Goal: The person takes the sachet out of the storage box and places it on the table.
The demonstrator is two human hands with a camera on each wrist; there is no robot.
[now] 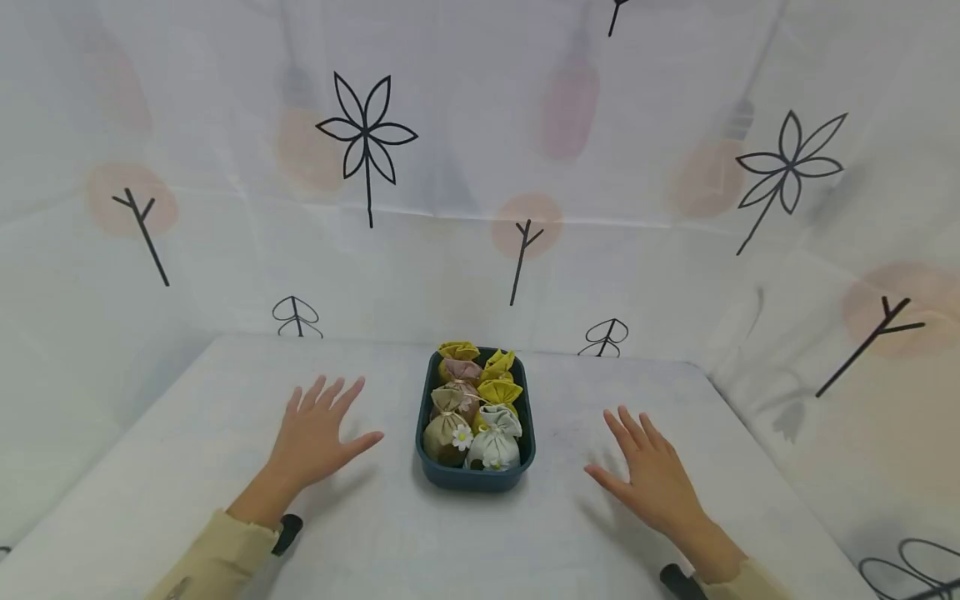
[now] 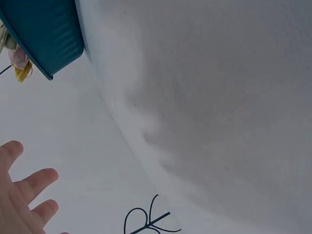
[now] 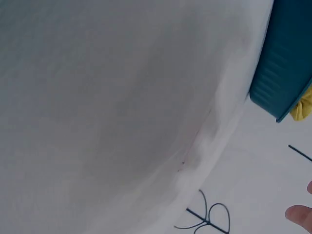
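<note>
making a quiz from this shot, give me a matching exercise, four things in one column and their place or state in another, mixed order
Things:
1. left hand
2. right hand
3. tray
4. white pouch

Places or states:
A. dark teal, on the table between the hands
B. open, fingers spread, left of the tray
C. inside the tray, at its near right corner
D. open, fingers spread, right of the tray

Pairs: 1-B, 2-D, 3-A, 4-C
</note>
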